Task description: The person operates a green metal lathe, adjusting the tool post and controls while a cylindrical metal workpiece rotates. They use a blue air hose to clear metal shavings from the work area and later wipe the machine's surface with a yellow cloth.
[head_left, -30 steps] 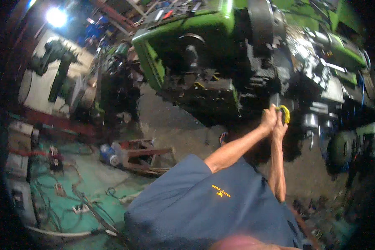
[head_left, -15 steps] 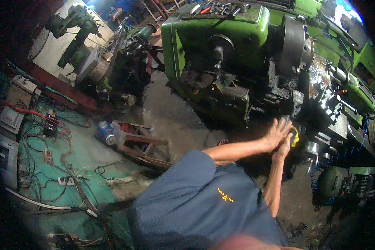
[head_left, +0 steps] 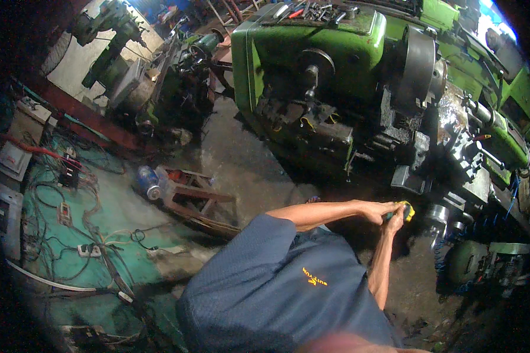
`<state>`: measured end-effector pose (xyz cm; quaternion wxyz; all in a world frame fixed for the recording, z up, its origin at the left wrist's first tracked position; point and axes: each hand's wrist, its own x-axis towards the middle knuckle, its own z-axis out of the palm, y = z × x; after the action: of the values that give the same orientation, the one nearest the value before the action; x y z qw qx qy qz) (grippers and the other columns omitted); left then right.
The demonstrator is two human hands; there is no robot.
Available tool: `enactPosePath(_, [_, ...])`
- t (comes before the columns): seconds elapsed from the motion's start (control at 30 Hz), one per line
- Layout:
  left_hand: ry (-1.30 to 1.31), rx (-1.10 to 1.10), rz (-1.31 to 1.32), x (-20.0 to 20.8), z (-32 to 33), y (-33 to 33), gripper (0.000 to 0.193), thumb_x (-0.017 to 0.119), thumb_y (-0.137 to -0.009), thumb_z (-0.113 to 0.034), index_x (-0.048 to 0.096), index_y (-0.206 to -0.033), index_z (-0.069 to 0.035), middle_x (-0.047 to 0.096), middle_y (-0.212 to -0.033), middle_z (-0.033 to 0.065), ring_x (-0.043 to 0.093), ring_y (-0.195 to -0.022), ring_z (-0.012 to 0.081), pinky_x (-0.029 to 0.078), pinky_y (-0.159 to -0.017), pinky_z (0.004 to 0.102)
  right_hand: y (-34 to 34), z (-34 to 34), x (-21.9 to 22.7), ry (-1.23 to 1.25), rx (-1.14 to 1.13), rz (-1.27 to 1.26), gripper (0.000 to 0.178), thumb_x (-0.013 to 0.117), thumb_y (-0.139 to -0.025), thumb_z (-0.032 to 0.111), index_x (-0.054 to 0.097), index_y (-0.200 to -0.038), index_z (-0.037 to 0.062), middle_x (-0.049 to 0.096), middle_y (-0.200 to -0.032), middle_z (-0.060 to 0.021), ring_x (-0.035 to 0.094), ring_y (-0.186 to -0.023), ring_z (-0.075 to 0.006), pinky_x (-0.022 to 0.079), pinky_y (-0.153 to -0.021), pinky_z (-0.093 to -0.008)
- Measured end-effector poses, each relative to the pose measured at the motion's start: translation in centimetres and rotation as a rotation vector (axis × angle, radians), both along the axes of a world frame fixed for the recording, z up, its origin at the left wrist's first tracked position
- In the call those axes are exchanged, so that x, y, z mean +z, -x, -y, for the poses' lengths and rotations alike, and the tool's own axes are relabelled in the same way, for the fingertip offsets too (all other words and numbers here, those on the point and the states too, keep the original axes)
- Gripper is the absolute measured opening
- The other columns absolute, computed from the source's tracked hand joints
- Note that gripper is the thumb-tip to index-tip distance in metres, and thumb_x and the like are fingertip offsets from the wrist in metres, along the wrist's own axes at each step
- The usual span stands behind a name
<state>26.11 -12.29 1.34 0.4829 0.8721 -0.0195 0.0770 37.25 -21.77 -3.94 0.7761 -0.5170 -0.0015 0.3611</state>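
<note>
My left hand (head_left: pixel 376 210) and my right hand (head_left: pixel 397 220) meet in front of my body, a little below the green lathe (head_left: pixel 321 44). Between them is a small yellow and black thing (head_left: pixel 408 212) that looks like a tape measure. The right hand's fingers are wrapped round it. The left hand's fingers are closed and reach to its near side, partly hidden by the right hand. Just above the hands is a grey metal block (head_left: pixel 408 179) on the lathe. To their right sits a shiny round metal part (head_left: pixel 437 213).
The lathe's chuck (head_left: pixel 418 65) and tool post (head_left: pixel 465 150) stand beyond my hands. Loose tools (head_left: pixel 315 12) lie on its headstock. A rusty metal frame (head_left: pixel 203 197) and a blue bottle (head_left: pixel 149 181) are on the floor at left, near tangled cables (head_left: pixel 100 235).
Both hands have drawn back from the lathe toward my body, bringing the yellow and black tape measure with them. The left hand's fingers, earlier spread upward, are now closed. The grey metal block shows more fully.
</note>
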Motion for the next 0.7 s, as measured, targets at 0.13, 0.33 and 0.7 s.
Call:
enactPosePath(0.13, [-0.086, 0.162, -0.432, 14.2, -0.2, 3.1, 0.1, 0.07, -0.083, -0.054, 0.01, -0.161, -0.032, 0.071, -0.104, 0.0186, 0.069, -0.098, 0.0372, 0.052, -0.085, 0.0479, -1.6, 2.5, 6.6, -0.325, 0.288, -0.106, 0.066, 0.04, -0.1, 0.063, 0.055, -0.132, 0.006, 0.065, -0.117, -0.0121, 0.062, -0.111, -0.0259, 0.051, -0.096, -0.0441])
enactPosePath(0.33, [0.8, 0.197, -0.158, 11.6, 1.3, 1.1, 0.079, 0.04, -0.097, -0.066, 0.012, -0.16, -0.027, 0.057, -0.129, 0.021, 0.067, -0.058, 0.0217, 0.054, -0.036, 0.0298, 2.7, 1.7, 9.3, -0.045, 0.332, 0.021, 0.058, 0.053, -0.098, 0.054, 0.063, -0.114, -0.0001, 0.067, -0.08, -0.0109, 0.058, -0.047, -0.0196, 0.048, -0.038, -0.031])
enactPosePath(0.7, [-0.621, 0.213, -0.484, 11.7, 0.2, -0.7, 0.078, 0.023, -0.096, -0.073, 0.025, -0.158, -0.026, 0.071, -0.089, 0.0258, 0.07, -0.074, 0.0375, 0.049, -0.057, 0.0475, 1.0, 3.3, 7.9, 0.219, -0.01, 0.211, 0.034, 0.071, -0.095, 0.024, 0.066, -0.11, -0.0059, 0.07, -0.097, -0.0103, 0.068, -0.079, -0.0192, 0.056, -0.069, -0.0347])
